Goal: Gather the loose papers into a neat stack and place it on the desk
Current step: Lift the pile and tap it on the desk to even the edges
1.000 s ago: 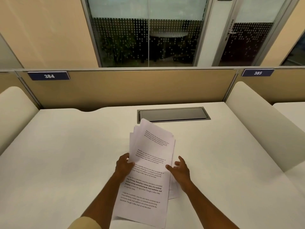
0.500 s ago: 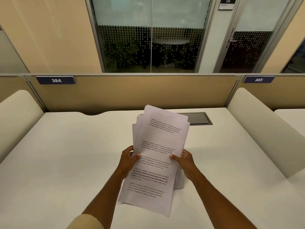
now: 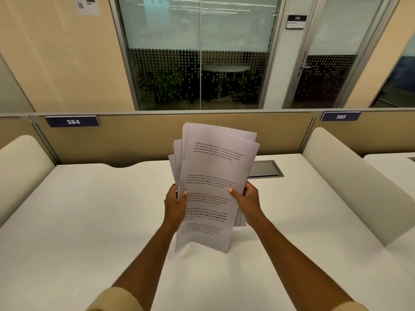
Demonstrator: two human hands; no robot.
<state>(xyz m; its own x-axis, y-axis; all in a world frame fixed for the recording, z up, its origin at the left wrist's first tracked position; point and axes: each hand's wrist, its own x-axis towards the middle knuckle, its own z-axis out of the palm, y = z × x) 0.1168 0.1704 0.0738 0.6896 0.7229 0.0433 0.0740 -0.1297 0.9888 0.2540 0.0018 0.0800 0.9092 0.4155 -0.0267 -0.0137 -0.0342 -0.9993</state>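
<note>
Head view: your left hand (image 3: pixel 174 204) and right hand (image 3: pixel 248 198) pinch the papers (image 3: pixel 211 187) at opposite side edges, fingers (image 3: pixel 233 191) closed on them, sheets upright and fanned, lower edge touching the counter (image 3: pixel 89 221).

Office: numbered desk partitions (image 3: pixel 71 121).

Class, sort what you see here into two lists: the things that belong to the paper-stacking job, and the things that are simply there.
Part of the job:
papers, uneven sheaf, bottom edge on the desk
left hand, grip on their left edge
right hand, grip on their right edge
desk

Simply there:
cable hatch
label 384
label 385
side dividers
</note>
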